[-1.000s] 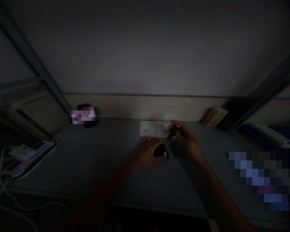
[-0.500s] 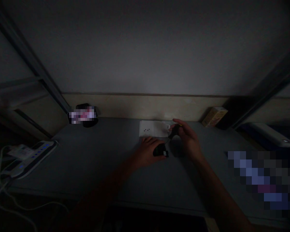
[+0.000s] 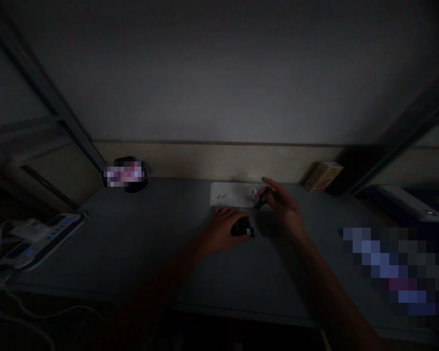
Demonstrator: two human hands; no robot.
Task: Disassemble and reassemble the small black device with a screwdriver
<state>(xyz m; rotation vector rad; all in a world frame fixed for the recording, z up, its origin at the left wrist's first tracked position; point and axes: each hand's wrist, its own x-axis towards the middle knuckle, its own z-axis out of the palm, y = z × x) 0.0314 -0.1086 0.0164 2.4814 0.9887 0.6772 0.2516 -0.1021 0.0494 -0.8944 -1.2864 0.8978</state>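
On the grey desk my left hand (image 3: 223, 229) is closed around a small black device (image 3: 242, 226) with a little white label, thumb on the near side and fingers over the far side. My right hand (image 3: 283, 204) grips a dark-handled screwdriver (image 3: 265, 197) with a yellow spot near its top, held just above and to the right of the device. Its tip is too dim to make out. Behind both hands lies a white sheet of paper (image 3: 237, 194) bearing several tiny dark pieces that look like screws (image 3: 221, 196). A small white item (image 3: 253, 192) shows beside my right fingers.
A phone (image 3: 124, 173) with a blurred screen leans on a stand at the back left. A power strip (image 3: 54, 239) with cables lies at the left. A small carton (image 3: 324, 176) stands against the wall at the back right. A blurred-out item (image 3: 384, 268) lies at the right.
My right hand has turned slightly and the screwdriver in it has shifted a little. My left hand stays on the black device. The whole view has moved very slightly.
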